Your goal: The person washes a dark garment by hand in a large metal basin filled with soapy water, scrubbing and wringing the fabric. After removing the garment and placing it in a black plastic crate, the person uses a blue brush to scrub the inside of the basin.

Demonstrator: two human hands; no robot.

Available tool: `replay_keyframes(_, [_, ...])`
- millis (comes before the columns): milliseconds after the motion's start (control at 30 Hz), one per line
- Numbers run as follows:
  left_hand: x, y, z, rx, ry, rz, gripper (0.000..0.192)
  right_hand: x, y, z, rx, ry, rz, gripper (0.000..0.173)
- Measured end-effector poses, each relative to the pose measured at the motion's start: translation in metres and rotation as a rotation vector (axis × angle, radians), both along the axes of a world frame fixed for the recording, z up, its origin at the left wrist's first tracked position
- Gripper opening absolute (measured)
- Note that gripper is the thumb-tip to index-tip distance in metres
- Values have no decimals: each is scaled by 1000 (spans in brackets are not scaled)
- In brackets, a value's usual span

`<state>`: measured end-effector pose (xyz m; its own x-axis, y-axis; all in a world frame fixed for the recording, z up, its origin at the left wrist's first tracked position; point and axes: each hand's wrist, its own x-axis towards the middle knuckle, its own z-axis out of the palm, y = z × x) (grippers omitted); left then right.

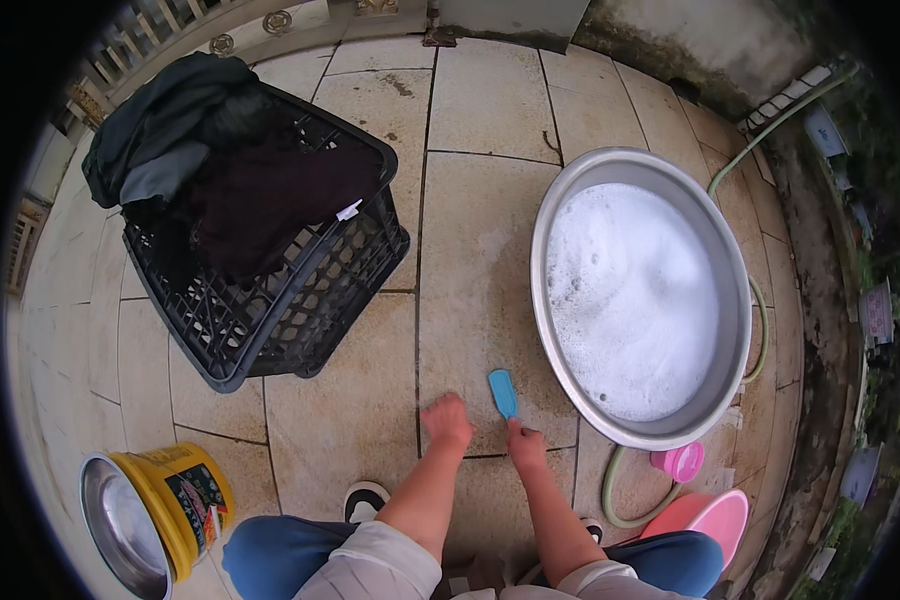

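In my right hand (526,448) is the handle of a small blue plastic tool (502,391). Its flat, oblong head points away from me over the paving; whether it is a brush or a scoop I cannot tell. My left hand (448,420) hovers beside it, loosely bent, with nothing visible in it. To the right stands a large round metal basin (733,315) full of white suds (634,300). A black plastic crate (322,292) sits ahead on the left. Dark clothes (270,195) fill it, and a dark green garment (172,120) drapes over its far left side.
A yellow bucket (195,495) topped by a shiny metal bowl (124,525) stands near my left knee. Beside the basin lie a pink cup (679,461), a pink plastic basin (724,525) and a green hose (609,487). Walls and potted plants edge the tiled floor (487,97).
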<state>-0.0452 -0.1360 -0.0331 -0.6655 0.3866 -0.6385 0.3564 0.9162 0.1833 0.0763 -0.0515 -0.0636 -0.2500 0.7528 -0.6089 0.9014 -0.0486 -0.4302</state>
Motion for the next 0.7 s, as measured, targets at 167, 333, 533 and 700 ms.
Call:
replay_keyframes(167, [3, 3, 7, 12, 21, 2, 55, -47, 24, 24, 17, -79, 45, 50])
replay_keyframes(333, [5, 15, 7, 78, 18, -57, 57, -71, 73, -12, 171, 136, 22, 47])
replay_keyframes(533, [0, 0, 5, -13, -17, 13, 56, 10, -8, -11, -41, 25, -33, 44])
replay_keyframes(700, [3, 10, 7, 30, -16, -35, 55, -70, 67, -34, 444, 93, 92, 45])
